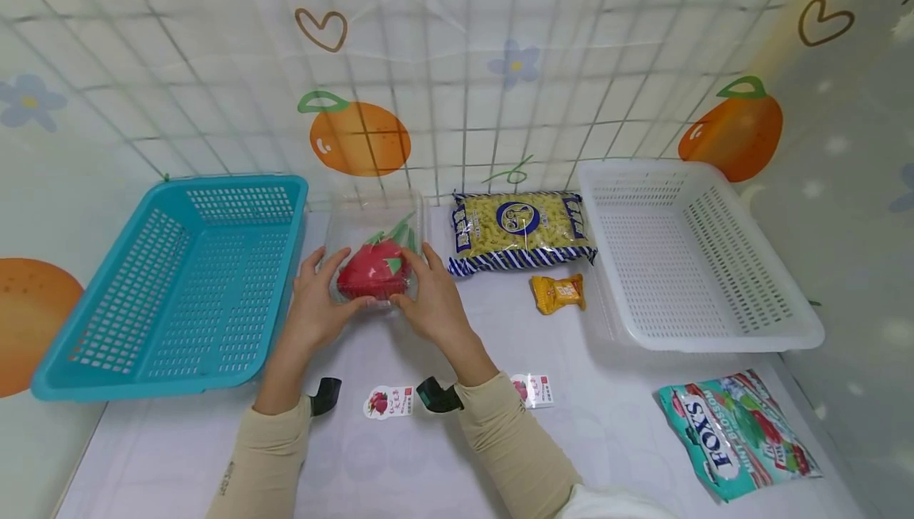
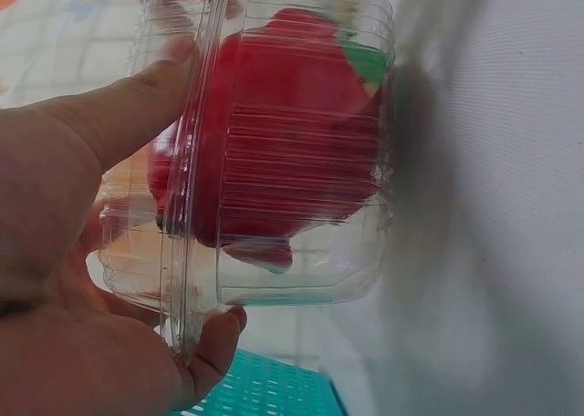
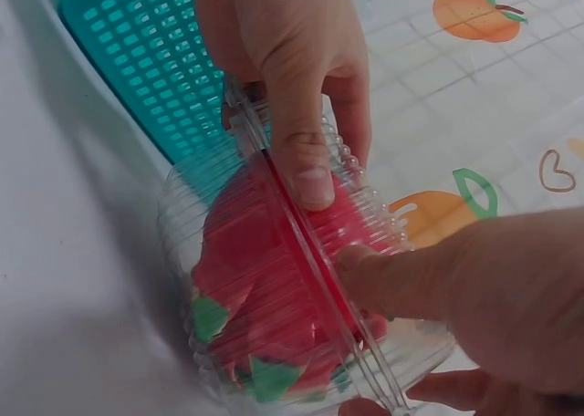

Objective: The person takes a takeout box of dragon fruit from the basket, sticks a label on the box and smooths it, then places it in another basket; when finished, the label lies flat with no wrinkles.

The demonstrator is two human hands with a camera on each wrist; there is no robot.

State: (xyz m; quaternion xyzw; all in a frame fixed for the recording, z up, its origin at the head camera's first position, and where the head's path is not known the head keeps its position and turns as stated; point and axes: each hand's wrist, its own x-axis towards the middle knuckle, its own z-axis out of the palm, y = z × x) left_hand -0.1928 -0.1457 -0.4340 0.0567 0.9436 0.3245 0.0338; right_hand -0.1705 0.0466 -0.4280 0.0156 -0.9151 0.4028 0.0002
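A clear plastic clamshell box [image 1: 341, 221] stands on the table with a red dragon fruit [image 1: 373, 269] with green leaf tips inside. My left hand [image 1: 317, 305] grips the box's left side, its thumb at the near rim and its fingers along the side. From the right, my right hand [image 1: 437, 297] holds the same box, thumb also at the front. In the left wrist view the rims of the lid and base of the box [image 2: 187, 206] lie together. Both thumbs press near that rim seam in the right wrist view, close to the dragon fruit [image 3: 265, 279].
Left of the box stands a turquoise basket [image 1: 282, 297]; a white basket [image 1: 628, 328] is at the right. Between them lie a pasta bag [image 1: 521, 225] and a small orange packet [image 1: 558, 294]. Nearer are two dragon fruit labels [image 1: 389, 402] and a green Fox's candy bag [image 1: 739, 432].
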